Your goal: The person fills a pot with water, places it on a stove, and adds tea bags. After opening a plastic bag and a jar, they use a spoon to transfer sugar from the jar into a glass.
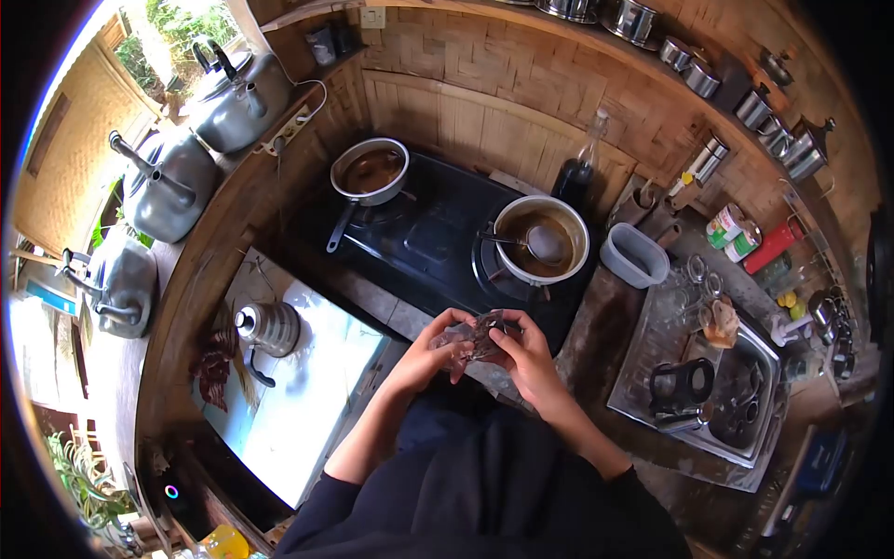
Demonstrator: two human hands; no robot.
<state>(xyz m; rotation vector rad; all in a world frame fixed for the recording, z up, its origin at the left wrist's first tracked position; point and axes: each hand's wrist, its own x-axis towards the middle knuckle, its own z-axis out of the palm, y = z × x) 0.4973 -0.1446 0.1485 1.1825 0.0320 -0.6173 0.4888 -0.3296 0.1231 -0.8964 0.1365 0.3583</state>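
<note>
Packet (481, 338) of crinkled see-through plastic with something dark in it is gripped between the fingers of the left hand (436, 348) and the right hand (524, 350), near the front edge of the black stove (428, 244). On the stove, a pot (585, 244) holding brown liquid and a ladle (546, 244) stands to the right, a saucepan (380, 197) to the left; a kettle (273, 329) rests on the pale worktop (317, 405)

The left hand (430, 356) and the right hand (527, 354) hold a crinkled clear packet (485, 337) — dark inside — in front of the black stove (433, 228). On it stand a handled saucepan (384, 197) and a wider pot (545, 279) — both containing brown liquid (372, 175), a ladle (547, 245) in the latter.
</note>
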